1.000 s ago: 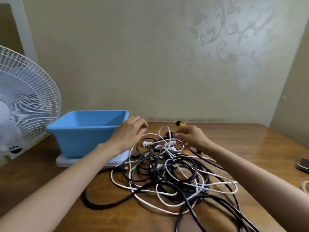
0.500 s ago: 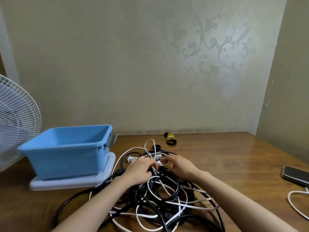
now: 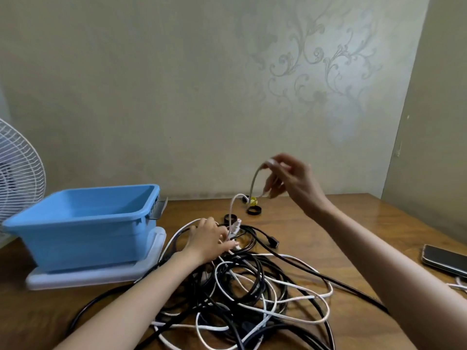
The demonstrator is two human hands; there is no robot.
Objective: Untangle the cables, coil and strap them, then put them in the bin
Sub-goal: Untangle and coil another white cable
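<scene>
A tangle of black and white cables [image 3: 247, 294] lies on the wooden table in front of me. My right hand [image 3: 290, 180] is raised above the table and pinches the end of a white cable [image 3: 254, 180] that arcs down to the pile. My left hand [image 3: 209, 239] rests on the far side of the tangle, fingers curled around cable strands near a white plug. The blue bin [image 3: 83, 223] stands empty at the left on a white lid [image 3: 96, 274]. Black and yellow straps [image 3: 253, 207] lie behind the pile near the wall.
A white fan [image 3: 17, 170] stands at the far left beside the bin. A phone [image 3: 444, 258] lies at the table's right edge with a white cable [image 3: 458, 285] by it. The wall runs close behind the table.
My right hand has lifted off the pile up and to the right, drawing a white cable end with it. My left hand stays on the tangle.
</scene>
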